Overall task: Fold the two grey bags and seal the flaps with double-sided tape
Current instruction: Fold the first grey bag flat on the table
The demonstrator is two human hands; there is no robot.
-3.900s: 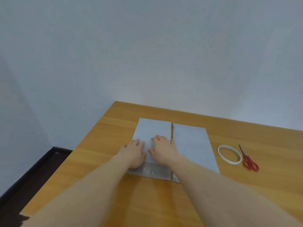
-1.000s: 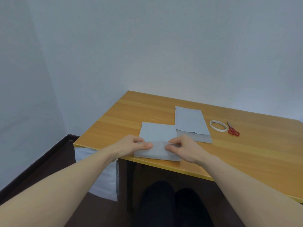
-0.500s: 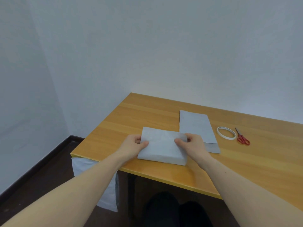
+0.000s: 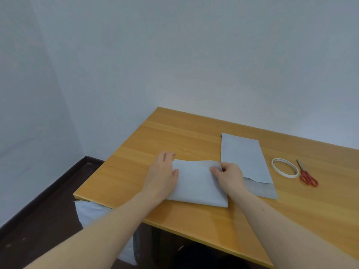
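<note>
A grey bag folded in half [image 4: 196, 183] lies on the wooden table [image 4: 174, 136] near its front edge. My left hand [image 4: 163, 171] rests flat on the bag's left edge, thumb on top. At the bag's far right corner, my right hand [image 4: 229, 176] pinches the upper layer with curled fingers. The second grey bag [image 4: 242, 158] lies flat and unfolded just to the right, its lower flap [image 4: 262, 189] a darker grey. A white roll of double-sided tape [image 4: 284, 167] lies further right.
Red-handled scissors [image 4: 307, 175] lie beside the tape roll. A white bag or sheet [image 4: 91, 212] hangs below the table's left front corner. White walls close off the left and back. Dark floor [image 4: 48, 220] shows at the left.
The near half of the left bag has been brought over to the far edge, so the bag lies doubled. Both hands moved forward with it and now sit at its far corners.
</note>
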